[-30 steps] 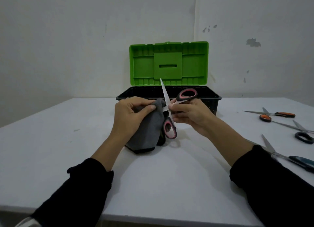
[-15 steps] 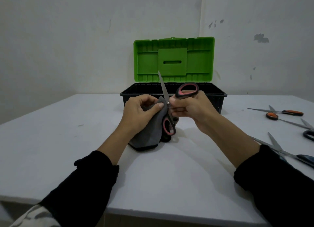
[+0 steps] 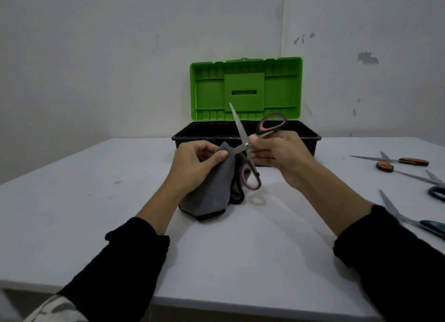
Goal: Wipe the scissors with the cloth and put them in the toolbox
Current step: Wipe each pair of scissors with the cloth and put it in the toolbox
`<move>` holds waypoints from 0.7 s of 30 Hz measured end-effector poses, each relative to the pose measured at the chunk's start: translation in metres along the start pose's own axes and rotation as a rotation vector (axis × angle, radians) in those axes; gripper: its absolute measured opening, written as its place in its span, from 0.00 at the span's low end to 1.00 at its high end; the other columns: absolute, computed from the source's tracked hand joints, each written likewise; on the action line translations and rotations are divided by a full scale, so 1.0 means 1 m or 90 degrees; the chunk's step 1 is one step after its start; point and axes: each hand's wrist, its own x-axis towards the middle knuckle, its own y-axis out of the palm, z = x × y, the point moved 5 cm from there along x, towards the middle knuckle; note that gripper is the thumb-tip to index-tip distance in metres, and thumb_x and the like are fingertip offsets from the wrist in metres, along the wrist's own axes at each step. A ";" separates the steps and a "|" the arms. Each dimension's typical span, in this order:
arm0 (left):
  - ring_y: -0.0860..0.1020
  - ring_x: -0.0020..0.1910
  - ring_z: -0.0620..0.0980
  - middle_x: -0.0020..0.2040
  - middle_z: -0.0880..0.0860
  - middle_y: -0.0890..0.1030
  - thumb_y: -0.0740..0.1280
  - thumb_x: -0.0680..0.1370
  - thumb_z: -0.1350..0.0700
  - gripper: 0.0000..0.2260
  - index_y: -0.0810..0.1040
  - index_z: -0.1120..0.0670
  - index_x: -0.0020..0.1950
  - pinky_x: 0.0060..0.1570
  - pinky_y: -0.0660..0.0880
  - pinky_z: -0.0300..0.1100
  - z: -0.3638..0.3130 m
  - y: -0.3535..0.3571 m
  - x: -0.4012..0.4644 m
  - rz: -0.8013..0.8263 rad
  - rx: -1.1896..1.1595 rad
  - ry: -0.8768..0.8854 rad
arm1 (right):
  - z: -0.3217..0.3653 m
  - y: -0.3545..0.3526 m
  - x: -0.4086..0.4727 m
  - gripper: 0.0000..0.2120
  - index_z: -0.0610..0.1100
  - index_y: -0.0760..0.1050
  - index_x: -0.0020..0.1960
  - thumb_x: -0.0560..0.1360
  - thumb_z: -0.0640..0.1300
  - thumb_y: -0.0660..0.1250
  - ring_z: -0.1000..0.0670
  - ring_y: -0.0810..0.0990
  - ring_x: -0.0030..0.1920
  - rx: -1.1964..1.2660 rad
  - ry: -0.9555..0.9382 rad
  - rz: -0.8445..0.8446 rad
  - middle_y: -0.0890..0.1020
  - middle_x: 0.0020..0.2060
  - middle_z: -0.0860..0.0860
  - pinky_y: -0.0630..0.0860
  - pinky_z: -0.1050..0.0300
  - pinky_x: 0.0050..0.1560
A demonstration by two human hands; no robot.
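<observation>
My right hand (image 3: 277, 157) grips a pair of spread-open scissors (image 3: 240, 131) with black and pink handles near the pivot. One blade points up, the other runs left into the grey cloth (image 3: 212, 194). My left hand (image 3: 195, 167) pinches that cloth around the lower blade, and the cloth hangs down to the table. Behind my hands stands the toolbox (image 3: 310, 138), a black tub with its green lid (image 3: 245, 90) raised upright. I cannot see the inside of the tub.
Several other scissors lie on the white table (image 3: 96, 201) to the right: an orange-handled pair (image 3: 407, 162), a dark-handled pair (image 3: 435, 191), and a teal-handled pair (image 3: 419, 223) near my right sleeve. The table's front edge runs below my forearms.
My hands and the scissors stayed nearly in place while my head shifted a little. The cloth has slid slightly along the lower blade, away from the pivot.
</observation>
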 end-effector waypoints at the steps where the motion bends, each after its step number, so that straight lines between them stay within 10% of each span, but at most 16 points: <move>1: 0.78 0.34 0.38 0.37 0.49 0.82 0.72 0.72 0.56 0.02 0.81 0.53 0.42 0.35 0.73 0.30 0.001 -0.001 0.000 0.001 -0.008 -0.015 | 0.003 -0.004 0.001 0.07 0.39 0.78 0.37 0.73 0.38 0.69 0.52 0.79 0.28 -0.007 -0.012 -0.016 0.80 0.30 0.47 0.78 0.63 0.30; 6: 0.79 0.37 0.43 0.39 0.54 0.83 0.68 0.75 0.57 0.04 0.80 0.57 0.46 0.40 0.76 0.36 0.009 -0.007 0.001 -0.011 -0.036 -0.067 | 0.020 -0.024 0.009 0.07 0.44 0.77 0.41 0.77 0.43 0.65 0.53 0.82 0.32 -0.100 -0.067 -0.064 0.82 0.37 0.47 0.79 0.59 0.34; 14: 0.79 0.35 0.41 0.33 0.46 0.82 0.62 0.79 0.59 0.03 0.74 0.53 0.46 0.36 0.75 0.33 0.002 -0.012 0.002 -0.043 -0.159 -0.046 | 0.022 -0.013 0.008 0.13 0.52 0.73 0.32 0.75 0.50 0.64 0.47 0.80 0.39 -0.658 -0.136 0.009 0.80 0.33 0.50 0.77 0.51 0.44; 21: 0.79 0.41 0.38 0.40 0.49 0.83 0.65 0.76 0.58 0.05 0.80 0.54 0.43 0.43 0.72 0.29 -0.023 0.003 -0.005 0.098 0.032 0.142 | 0.024 0.006 0.014 0.14 0.48 0.75 0.29 0.73 0.48 0.68 0.52 0.73 0.29 -0.663 -0.214 0.038 0.76 0.26 0.50 0.67 0.61 0.30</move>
